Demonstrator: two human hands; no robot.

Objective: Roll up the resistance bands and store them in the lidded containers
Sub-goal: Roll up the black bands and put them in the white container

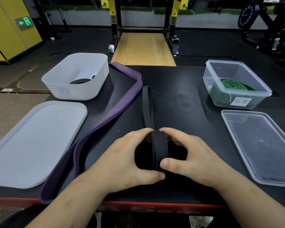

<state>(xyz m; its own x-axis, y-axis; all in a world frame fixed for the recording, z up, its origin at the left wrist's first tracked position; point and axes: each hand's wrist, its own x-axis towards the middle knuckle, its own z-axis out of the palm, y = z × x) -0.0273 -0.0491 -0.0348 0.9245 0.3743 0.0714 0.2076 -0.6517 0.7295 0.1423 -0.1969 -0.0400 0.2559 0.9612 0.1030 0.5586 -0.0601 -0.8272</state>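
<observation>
Hands meet at the near middle of the dark surface (184,104), closed on a partly rolled black band (159,148). The left hand (127,160) comes in from the near left, with its fingers curled over the far side of the roll and its thumb lying along the near side. The right hand (192,155) mirrors it from the near right, fingers curved over the top and thumb pressed on the roll's near edge. Each grip is wrapped round the roll, which stands on edge between the two palms. The unrolled tail (147,109) runs flat from the roll toward the far side and ends in a narrow loop.

Just left of that tail a purple band (115,111) lies unrolled in a long loop. It reaches from the near left edge, beside the left forearm, diagonally to the far middle, where it touches the white container (76,92). This open container stands at the far left with a coiled dark band (81,81) in it. Its frosted lid (34,142) lies flat at the near left. At the far right an open clear container (220,99) holds a coiled green band (234,85) and carries a small white label (240,102) on its near wall. The clear lid (260,145) lies near it on the right. Beyond the surface stand a wooden platform (143,48) and a black-and-yellow rack (113,17).
</observation>
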